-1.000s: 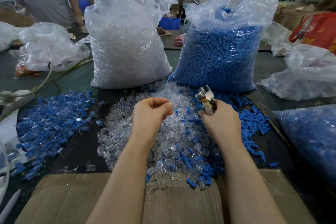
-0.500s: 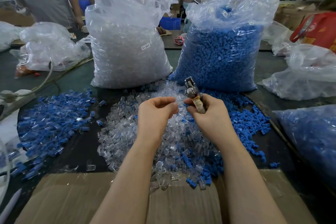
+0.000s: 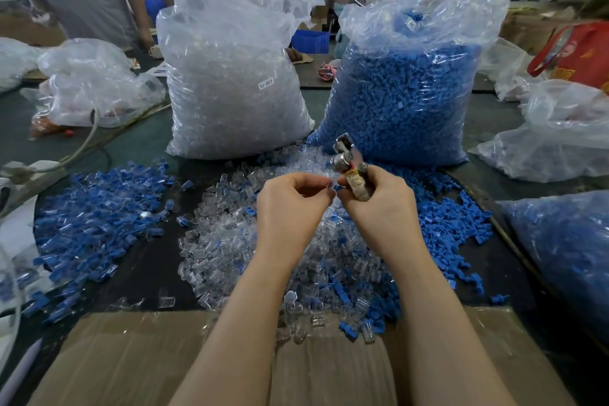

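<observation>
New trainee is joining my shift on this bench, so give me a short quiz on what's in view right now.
1. True or false: the right hand grips the metal tool.
2. Which one bears the white label? A. the bag of clear pieces B. the bag of blue pieces C. the cardboard
3. What colour is the small piece where the fingertips of the left hand meet the right?

Key: 1 true; 2 A; 3 blue.
</observation>
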Available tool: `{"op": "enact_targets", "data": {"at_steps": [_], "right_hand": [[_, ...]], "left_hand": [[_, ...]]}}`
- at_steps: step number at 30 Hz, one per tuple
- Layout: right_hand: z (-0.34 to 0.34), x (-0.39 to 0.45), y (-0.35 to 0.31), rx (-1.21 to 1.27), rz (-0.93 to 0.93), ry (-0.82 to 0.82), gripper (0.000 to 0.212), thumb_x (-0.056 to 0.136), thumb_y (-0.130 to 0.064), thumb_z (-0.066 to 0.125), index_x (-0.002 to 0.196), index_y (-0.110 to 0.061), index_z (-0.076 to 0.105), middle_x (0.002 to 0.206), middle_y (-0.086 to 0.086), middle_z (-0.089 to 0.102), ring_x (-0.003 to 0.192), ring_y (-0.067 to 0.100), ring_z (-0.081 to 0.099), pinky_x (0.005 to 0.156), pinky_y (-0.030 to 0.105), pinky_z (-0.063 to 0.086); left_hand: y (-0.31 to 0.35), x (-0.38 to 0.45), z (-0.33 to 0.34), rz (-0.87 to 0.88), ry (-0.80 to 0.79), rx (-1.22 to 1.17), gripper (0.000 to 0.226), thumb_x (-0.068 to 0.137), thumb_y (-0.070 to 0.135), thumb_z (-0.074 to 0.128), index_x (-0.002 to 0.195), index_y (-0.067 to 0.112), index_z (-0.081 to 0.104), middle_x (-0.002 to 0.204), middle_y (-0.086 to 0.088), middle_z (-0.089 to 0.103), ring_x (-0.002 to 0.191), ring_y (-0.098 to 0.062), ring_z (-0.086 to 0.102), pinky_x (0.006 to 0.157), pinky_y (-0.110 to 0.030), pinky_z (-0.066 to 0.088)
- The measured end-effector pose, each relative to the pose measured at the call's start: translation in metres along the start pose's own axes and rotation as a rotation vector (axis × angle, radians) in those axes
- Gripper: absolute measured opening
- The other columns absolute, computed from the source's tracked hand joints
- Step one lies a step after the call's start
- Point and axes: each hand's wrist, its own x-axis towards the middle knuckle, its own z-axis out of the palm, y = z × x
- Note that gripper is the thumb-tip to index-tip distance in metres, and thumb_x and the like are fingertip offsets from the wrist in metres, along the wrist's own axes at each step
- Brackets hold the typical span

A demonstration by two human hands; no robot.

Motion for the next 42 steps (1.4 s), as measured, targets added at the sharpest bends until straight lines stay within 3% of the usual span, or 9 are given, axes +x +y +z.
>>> {"op": "enact_targets", "data": {"at_steps": [4, 11, 18, 23, 31, 42], "right_hand": [[-0.001, 0.0, -0.002, -0.027, -0.019, -0.003, 0.01, 0.083, -0.02, 0.068, 0.093, -0.019, 0.067, 0.078, -0.006, 0.067, 0.077, 0.023, 0.061, 0.073, 0.047, 0.052], [-0.003, -0.001, -0.002, -0.007, -0.054, -0.004, 0.011, 0.083, -0.017, 0.067, 0.091, -0.022, 0.063, 0.075, -0.01, 0.064, 0.076, 0.018, 0.06, 0.071, 0.043, 0.051], [-0.002, -0.001, -0.001, 0.057, -0.06, -0.013, 0.008, 0.085, -0.016, 0.067, 0.092, -0.02, 0.065, 0.078, -0.007, 0.067, 0.076, 0.014, 0.061, 0.072, 0.044, 0.053], [-0.004, 0.0, 0.0, 0.155, -0.015, -0.061, 0.004, 0.087, -0.021, 0.068, 0.089, -0.025, 0.066, 0.077, -0.011, 0.067, 0.073, 0.002, 0.062, 0.067, 0.028, 0.05], [-0.014, -0.001, 0.005, 0.048, 0.053, -0.263, 0.01, 0.088, -0.025, 0.065, 0.092, -0.015, 0.065, 0.084, 0.004, 0.069, 0.083, 0.025, 0.064, 0.08, 0.049, 0.054], [-0.013, -0.002, 0.004, 0.034, 0.026, -0.353, 0.006, 0.086, -0.02, 0.064, 0.09, -0.016, 0.062, 0.084, 0.009, 0.067, 0.081, 0.031, 0.061, 0.071, 0.044, 0.051]], "left_hand": [[0.002, -0.002, 0.002, 0.031, 0.01, 0.051, 0.012, 0.078, 0.016, 0.079, 0.086, 0.025, 0.079, 0.075, 0.014, 0.074, 0.072, 0.006, 0.067, 0.072, -0.02, 0.057], [0.0, -0.001, -0.001, -0.013, 0.006, -0.009, 0.019, 0.077, 0.012, 0.078, 0.075, 0.031, 0.074, 0.069, 0.011, 0.073, 0.071, -0.002, 0.07, 0.072, -0.024, 0.057], [0.0, -0.001, 0.001, -0.034, 0.016, -0.049, 0.009, 0.078, 0.019, 0.082, 0.078, 0.025, 0.075, 0.068, 0.01, 0.073, 0.068, -0.005, 0.07, 0.071, -0.027, 0.058], [-0.003, 0.0, 0.001, -0.086, 0.025, -0.164, 0.012, 0.082, 0.012, 0.078, 0.076, 0.021, 0.073, 0.068, 0.004, 0.073, 0.068, -0.01, 0.072, 0.068, -0.025, 0.057], [-0.004, 0.005, -0.003, -0.155, 0.003, -0.524, 0.01, 0.085, 0.0, 0.071, 0.083, 0.009, 0.07, 0.067, 0.003, 0.072, 0.065, -0.01, 0.07, 0.065, -0.016, 0.054], [-0.003, 0.006, -0.002, -0.14, -0.018, -0.573, 0.009, 0.086, -0.001, 0.069, 0.084, 0.008, 0.07, 0.079, -0.007, 0.073, 0.071, -0.013, 0.071, 0.068, -0.018, 0.054]]}}
